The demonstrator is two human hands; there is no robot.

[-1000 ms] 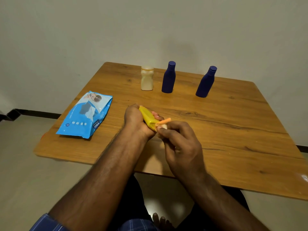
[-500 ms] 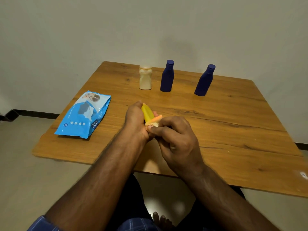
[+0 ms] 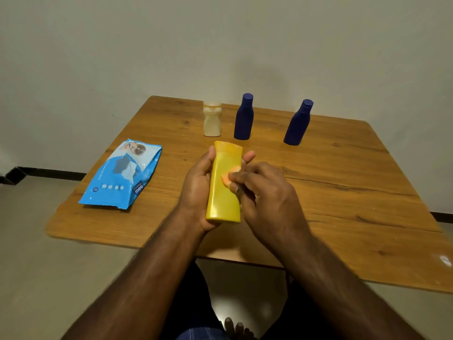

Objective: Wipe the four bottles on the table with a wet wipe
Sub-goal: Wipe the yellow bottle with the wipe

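My left hand [image 3: 197, 190] grips a yellow bottle [image 3: 223, 192] above the wooden table [image 3: 343, 192], its broad face turned up toward me. My right hand [image 3: 267, 192] pinches a small folded wet wipe [image 3: 229, 174], which looks orange-tinted, and presses it against the bottle's face near the right edge. At the far side stand a cream bottle [image 3: 212, 120] and two dark blue bottles [image 3: 243, 117] [image 3: 297, 123], all upright and well beyond both hands.
A blue wet-wipe packet [image 3: 122, 175] lies flat on the table to the left of my left hand. A pale wall rises right behind the table. My legs and toes [image 3: 236, 327] show below the near table edge.
The yellow bottle has been turned in my left hand from edge-on to its broad face up. My right hand has moved the wipe from the bottle's end onto that face.
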